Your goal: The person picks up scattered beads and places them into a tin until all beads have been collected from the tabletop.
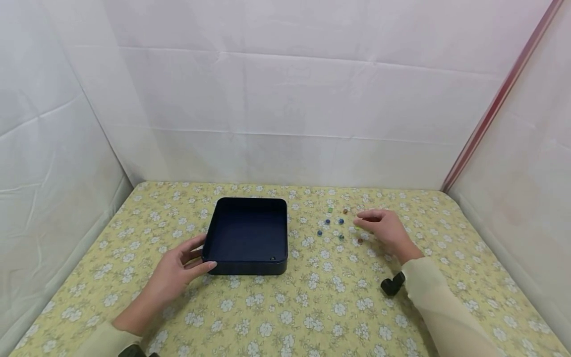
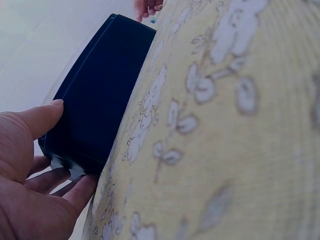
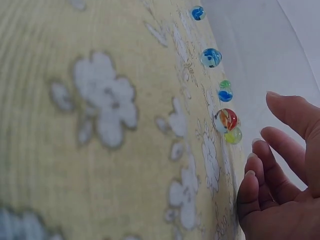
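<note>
A dark square box [image 1: 256, 267] with raised walls lies left of centre in the head view. My left hand [image 1: 176, 267] holds its near left corner, thumb along the front wall and fingers at the left wall. One small marble [image 1: 273, 258] sits inside by the near right corner. Over the scattered marbles, my right hand [image 1: 384, 229] reaches in from the right with loosely bent fingers. Its fingertips are close to a yellow marble [image 3: 233, 135]; in the right wrist view thumb and fingers stand apart, holding nothing. A red-orange marble [image 3: 226, 120] is just beside the yellow one.
Several other marbles lie loose left of my right hand, among them a blue one [image 1: 319, 232], a teal one [image 1: 341, 237] and a green one [image 1: 330, 210]. A yellow flowered cloth [image 1: 267, 317] covers the table. White sheeting [image 1: 285, 99] encloses the back and sides.
</note>
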Tool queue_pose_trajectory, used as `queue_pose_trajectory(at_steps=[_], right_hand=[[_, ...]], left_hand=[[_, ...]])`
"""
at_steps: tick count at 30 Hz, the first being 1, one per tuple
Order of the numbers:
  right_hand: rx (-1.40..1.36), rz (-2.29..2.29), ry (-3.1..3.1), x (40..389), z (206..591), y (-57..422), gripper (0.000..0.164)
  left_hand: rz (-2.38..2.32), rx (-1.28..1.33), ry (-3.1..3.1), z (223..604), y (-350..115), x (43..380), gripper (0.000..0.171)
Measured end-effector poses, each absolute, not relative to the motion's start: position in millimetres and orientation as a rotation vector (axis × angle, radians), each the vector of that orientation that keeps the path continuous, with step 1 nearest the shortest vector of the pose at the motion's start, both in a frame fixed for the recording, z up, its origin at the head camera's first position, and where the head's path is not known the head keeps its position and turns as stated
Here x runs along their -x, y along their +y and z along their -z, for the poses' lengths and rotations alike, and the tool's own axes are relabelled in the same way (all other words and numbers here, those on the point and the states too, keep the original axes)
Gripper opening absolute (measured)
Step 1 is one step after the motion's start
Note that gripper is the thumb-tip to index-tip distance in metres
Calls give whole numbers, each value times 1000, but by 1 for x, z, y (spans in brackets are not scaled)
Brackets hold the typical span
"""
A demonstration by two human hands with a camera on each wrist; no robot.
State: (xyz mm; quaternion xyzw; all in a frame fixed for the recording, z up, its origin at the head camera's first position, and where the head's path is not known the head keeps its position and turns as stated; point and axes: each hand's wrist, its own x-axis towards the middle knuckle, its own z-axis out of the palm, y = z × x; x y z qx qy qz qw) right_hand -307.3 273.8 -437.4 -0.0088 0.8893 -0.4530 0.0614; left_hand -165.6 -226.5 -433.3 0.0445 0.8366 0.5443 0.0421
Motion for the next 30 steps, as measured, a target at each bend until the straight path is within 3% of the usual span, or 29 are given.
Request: queue_pose_trajectory(at_steps=[30], right_hand=[[81, 1105, 2811, 312, 439, 274, 35]], left_hand=[[-1659, -120, 2565, 435, -227, 166, 84]])
